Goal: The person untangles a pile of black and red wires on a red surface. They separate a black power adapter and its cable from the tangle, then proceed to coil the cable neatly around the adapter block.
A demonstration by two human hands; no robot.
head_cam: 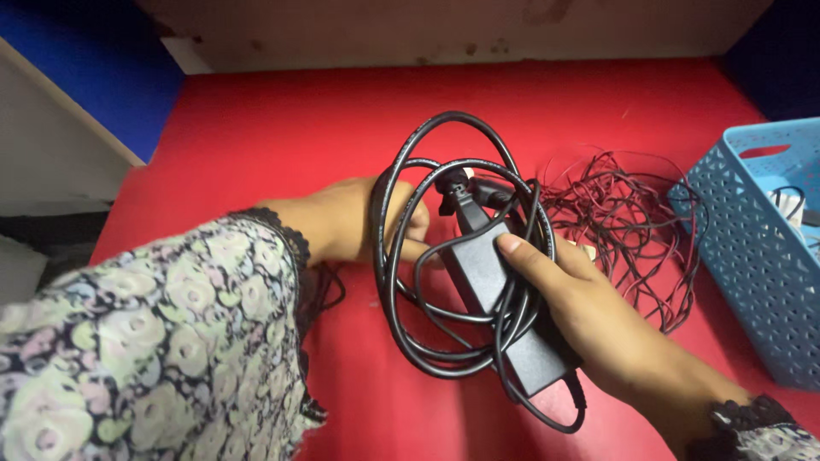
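- Risk 1: your loose black rubber cable loops [444, 256] sit wide round the black rectangular plastic power adapter brick [504, 299]; if either grip slackens they'll likely spring apart & undo the bundle.
- Risk 2: the tangle of thin dark red wires [628, 226] lies just right of the brick, touching or nearly so. Probably snags a loop if you drag that way.
- Risk 3: the plug end [454, 189] at the brick's top could kink if bent hard.
- Right hand [589, 316]: grip wrapped on the brick from its right, thumb pressed across top, pinning cable strands against it.
- Left hand [359, 222]: left of the brick, fingers curled shut round several loops.
- Brick w/ cable: held over the red counter [273, 119]; blue perforated plastic basket [760, 256] far right of it.
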